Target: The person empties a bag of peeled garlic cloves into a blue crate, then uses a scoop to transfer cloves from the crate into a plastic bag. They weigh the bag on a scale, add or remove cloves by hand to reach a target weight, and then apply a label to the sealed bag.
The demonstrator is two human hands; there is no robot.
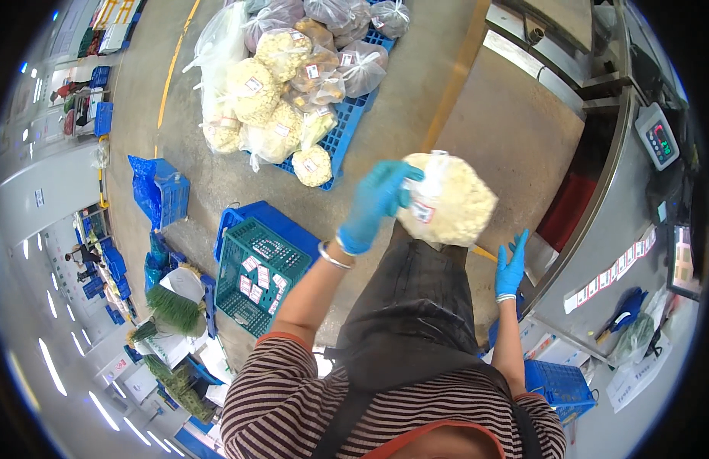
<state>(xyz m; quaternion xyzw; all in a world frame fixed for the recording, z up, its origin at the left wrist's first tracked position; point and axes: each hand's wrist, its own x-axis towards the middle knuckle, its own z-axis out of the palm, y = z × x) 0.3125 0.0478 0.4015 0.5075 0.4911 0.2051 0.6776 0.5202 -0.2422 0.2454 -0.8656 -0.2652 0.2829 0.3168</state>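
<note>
My left hand (pixel 372 203), in a blue glove, grips the gathered neck of a clear plastic bag of cauliflower (pixel 460 201). A white label with a red border is stuck on the bag. It is held in the air in front of my black apron (pixel 414 298). On the other side, my right hand (pixel 509 268), also gloved, has its fingers apart and holds nothing. It is near the edge of a metal counter (pixel 566 333), apart from the bag. A strip of labels (pixel 611 269) lies on that counter.
Labelled bags of cauliflower (pixel 253 86) are heaped on a blue plastic pallet (pixel 338 135) on the floor. A green crate (pixel 228 298) with loose labels stands to the left. On the counter are a digital scale (pixel 657 136) and a screen (pixel 683 258). A blue crate (pixel 561 387) sits below.
</note>
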